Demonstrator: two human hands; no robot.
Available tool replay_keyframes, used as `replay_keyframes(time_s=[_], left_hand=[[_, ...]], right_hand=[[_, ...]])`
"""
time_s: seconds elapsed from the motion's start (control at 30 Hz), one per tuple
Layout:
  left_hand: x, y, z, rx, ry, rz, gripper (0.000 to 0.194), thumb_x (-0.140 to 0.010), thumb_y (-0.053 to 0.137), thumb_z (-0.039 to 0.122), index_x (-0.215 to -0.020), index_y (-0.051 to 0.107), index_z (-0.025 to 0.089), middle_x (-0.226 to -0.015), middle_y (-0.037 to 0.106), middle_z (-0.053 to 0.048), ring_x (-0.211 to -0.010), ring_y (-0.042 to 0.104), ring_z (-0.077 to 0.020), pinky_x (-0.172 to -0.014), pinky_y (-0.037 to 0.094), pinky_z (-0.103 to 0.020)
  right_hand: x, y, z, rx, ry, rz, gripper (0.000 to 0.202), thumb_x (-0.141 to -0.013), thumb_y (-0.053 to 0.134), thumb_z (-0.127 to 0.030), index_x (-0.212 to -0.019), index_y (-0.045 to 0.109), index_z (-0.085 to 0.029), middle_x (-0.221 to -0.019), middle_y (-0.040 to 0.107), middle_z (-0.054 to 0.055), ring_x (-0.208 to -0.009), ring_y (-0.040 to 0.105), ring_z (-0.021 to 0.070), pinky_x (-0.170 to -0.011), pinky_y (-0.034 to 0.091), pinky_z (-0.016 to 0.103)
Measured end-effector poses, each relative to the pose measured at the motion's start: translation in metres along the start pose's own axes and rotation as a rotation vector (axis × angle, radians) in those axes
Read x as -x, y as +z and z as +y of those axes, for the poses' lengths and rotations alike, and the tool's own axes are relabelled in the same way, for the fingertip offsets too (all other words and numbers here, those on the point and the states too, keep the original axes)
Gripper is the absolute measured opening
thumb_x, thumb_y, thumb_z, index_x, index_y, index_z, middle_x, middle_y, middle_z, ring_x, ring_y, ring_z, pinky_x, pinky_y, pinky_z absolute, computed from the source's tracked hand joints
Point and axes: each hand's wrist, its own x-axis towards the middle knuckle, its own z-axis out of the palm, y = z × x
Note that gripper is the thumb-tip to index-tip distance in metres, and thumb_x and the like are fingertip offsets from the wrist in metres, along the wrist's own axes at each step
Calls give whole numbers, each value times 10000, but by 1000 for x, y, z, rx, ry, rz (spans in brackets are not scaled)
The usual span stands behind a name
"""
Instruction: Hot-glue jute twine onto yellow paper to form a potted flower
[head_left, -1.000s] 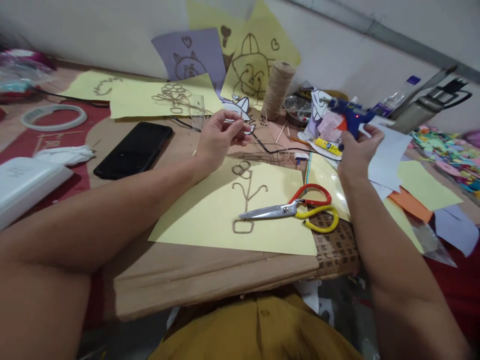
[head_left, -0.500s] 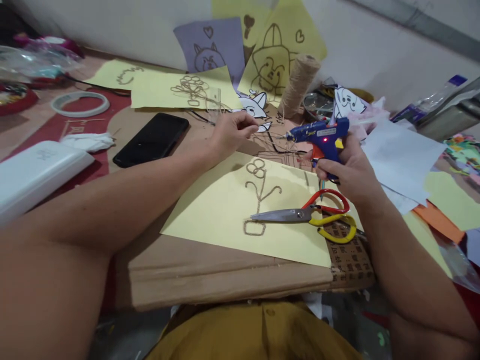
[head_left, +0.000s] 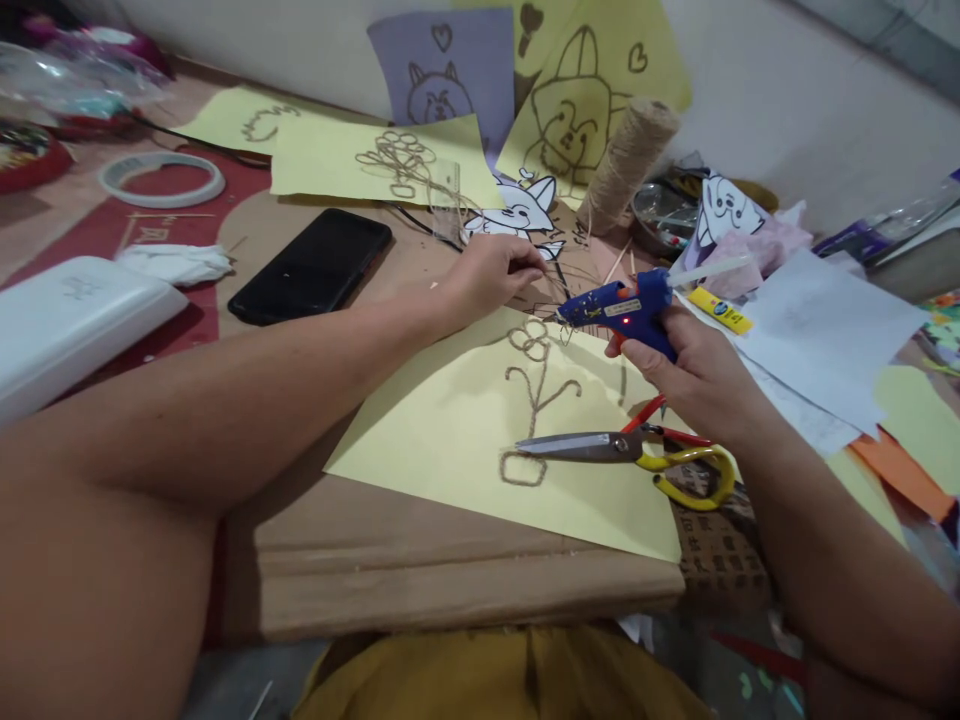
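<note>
My right hand (head_left: 694,365) is wrapped round a blue hot glue gun (head_left: 619,305) with a lit red light and a clear glue stick out of its back. The nozzle points left, near the top of a flower made of brown twine (head_left: 534,400) on a yellow paper sheet (head_left: 420,430). Just beyond the sheet's upper edge, my left hand (head_left: 495,275) is closed in a pinch; what its fingertips hold, if anything, I cannot make out. Scissors (head_left: 577,447) with red and yellow handles lie across the sheet, partly under my right wrist.
A black phone (head_left: 311,265), a white roll of tape (head_left: 161,180) and a white box-like device (head_left: 75,330) lie at left. Behind stand a twine spool (head_left: 634,165), a fox cutout (head_left: 517,210) and twine pictures on purple paper (head_left: 480,70). White papers (head_left: 840,330) are at right.
The glue gun has swung down and left, so its nozzle is now by the twine flower's top. My left hand stays pinched close by. The view has shifted slightly.
</note>
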Motion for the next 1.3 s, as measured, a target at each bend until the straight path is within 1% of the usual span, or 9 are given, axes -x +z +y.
replay_keyframes(time_s=[0.23, 0.43, 0.53, 0.63, 0.73, 0.9, 1.03, 1.17, 1.3], left_hand=[[0, 3, -3, -12, 38, 9, 157, -784, 829, 90, -771, 859, 243, -784, 768, -33, -762, 671, -205, -843, 501, -343], [0, 1, 0, -60, 49, -2, 174, -789, 818, 89, -764, 857, 257, -789, 771, -25, -786, 679, -214, -852, 496, -334], [1, 0, 3, -85, 52, -14, 188, -794, 796, 66, -783, 860, 243, -819, 779, -32, -810, 689, -215, -852, 492, -330], [2, -1, 4, -54, 39, -13, 174, -786, 807, 68, -784, 857, 235, -824, 780, -34, -816, 688, -213, -857, 496, -331], [2, -1, 3, -47, 44, -18, 158, -789, 807, 98, -778, 851, 250, -825, 785, -26, -832, 689, -219, -868, 513, -338], [0, -1, -1, -134, 85, -29, 184, -826, 766, 109, -832, 863, 265, -867, 798, -34, -837, 700, -227, -835, 521, -341], [0, -1, -2, -160, 86, -31, 192, -825, 763, 104, -844, 867, 263, -866, 794, -36, -828, 704, -224, -820, 516, -337], [0, -1, -1, -137, 84, -30, 176, -831, 757, 122, -848, 871, 255, -877, 810, -35, -830, 708, -215, -815, 525, -327], [0, -1, -1, -70, 62, -11, 154, -798, 802, 122, -806, 867, 261, -841, 806, -26, -810, 695, -210, -827, 534, -323]], right_hand=[[-5, 1, -3, 90, -3, -16, 317, -968, 571, -491, -1071, 689, -215, -1097, 756, 129, -946, 683, 332, -812, 528, 457], [-5, 1, -2, 119, 14, -21, 328, -964, 558, -501, -1048, 688, -212, -1072, 744, 137, -925, 673, 333, -801, 515, 452], [-6, 1, -4, 128, 34, -31, 325, -955, 556, -499, -1041, 688, -214, -1061, 739, 135, -926, 670, 336, -792, 506, 444], [-7, 2, -4, 136, 40, -45, 317, -947, 558, -486, -1045, 693, -215, -1086, 746, 141, -962, 679, 349, -794, 508, 443], [-8, 3, -3, 168, 48, -50, 335, -959, 548, -496, -1048, 698, -209, -1065, 757, 149, -951, 685, 357, -772, 512, 443], [-8, 5, -1, 175, 17, -26, 311, -965, 554, -493, -1025, 695, -222, -1039, 769, 129, -915, 690, 332, -753, 515, 419], [-8, 4, -1, 171, -3, -24, 265, -965, 562, -469, -1003, 685, -237, -1030, 768, 116, -923, 688, 329, -750, 515, 413], [-7, 2, -4, 181, 0, -35, 252, -962, 565, -458, -1000, 670, -231, -1031, 765, 125, -921, 685, 335, -750, 511, 421], [-8, -1, -7, 203, 3, -55, 264, -957, 567, -476, -1004, 659, -234, -1011, 753, 124, -899, 678, 333, -731, 491, 412]])
